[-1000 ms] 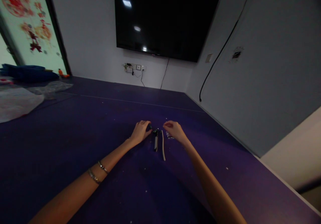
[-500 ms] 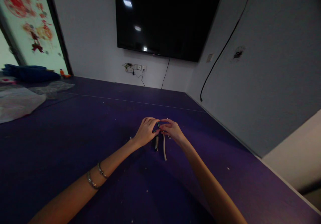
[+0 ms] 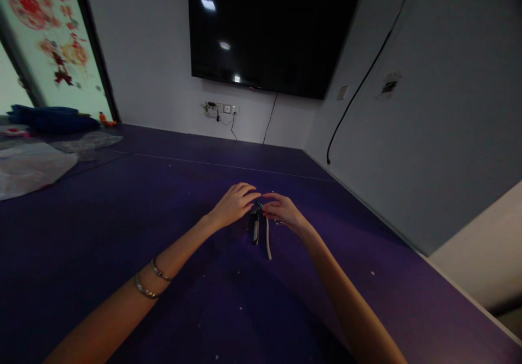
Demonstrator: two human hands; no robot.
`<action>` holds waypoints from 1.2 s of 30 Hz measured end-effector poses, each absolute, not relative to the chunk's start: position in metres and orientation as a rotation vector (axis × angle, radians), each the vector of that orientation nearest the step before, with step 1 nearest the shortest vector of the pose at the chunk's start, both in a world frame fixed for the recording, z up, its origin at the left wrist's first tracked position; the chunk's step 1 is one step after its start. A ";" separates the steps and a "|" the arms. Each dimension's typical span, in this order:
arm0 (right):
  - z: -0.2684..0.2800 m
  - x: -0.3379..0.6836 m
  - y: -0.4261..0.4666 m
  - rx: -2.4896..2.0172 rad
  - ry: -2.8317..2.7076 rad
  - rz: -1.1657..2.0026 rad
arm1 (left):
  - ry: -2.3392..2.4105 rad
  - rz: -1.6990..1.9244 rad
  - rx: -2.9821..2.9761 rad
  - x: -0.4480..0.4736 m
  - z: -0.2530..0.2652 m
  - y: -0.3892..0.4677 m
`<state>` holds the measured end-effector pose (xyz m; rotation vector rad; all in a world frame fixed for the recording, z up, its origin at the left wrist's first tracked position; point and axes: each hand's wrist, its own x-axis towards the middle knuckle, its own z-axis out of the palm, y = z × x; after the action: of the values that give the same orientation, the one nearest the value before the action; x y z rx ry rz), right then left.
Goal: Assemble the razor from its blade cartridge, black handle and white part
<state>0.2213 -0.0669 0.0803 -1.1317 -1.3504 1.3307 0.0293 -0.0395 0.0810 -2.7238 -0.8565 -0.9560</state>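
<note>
My right hand (image 3: 283,211) is closed, its fingertips pinching a small dark piece with a greenish tint (image 3: 260,205), too small to name. Just left of it, my left hand (image 3: 233,206) has its fingers stretched out and apart. Its fingertips come close to the piece and to my right index finger; whether they touch cannot be made out. Below the hands lies a slim black tool with a pale inlay (image 3: 255,232). Beside that, a pale, slightly curved strip (image 3: 268,244) runs down from under my right hand, which hides its upper end.
Small metallic bits (image 3: 279,222) lie by my right hand on the purple surface (image 3: 171,222), with scattered pale specks. Clear plastic (image 3: 87,142), a white bag (image 3: 32,168) and blue cloth (image 3: 53,119) are at far left. A black cable (image 3: 359,86) hangs along the right wall.
My left hand has drawn back slightly to the left and its fingers have spread off the small dark piece. My right hand keeps its pinch, barely moved.
</note>
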 end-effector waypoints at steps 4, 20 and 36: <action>0.083 0.219 -0.071 -1.142 -1.370 1.378 | -0.755 -0.857 -2.760 0.026 0.079 -0.037; 0.076 0.228 -0.062 -1.197 -1.859 0.844 | -1.070 -0.902 -3.003 0.031 0.068 -0.028; 0.051 0.305 -0.032 -1.479 -1.585 0.712 | -1.130 -0.676 -2.911 0.083 0.041 -0.029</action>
<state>0.3051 -0.0324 0.0512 -1.4793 -1.5852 0.7121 0.0828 -0.0292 0.0414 -2.9111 -1.1304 -0.6763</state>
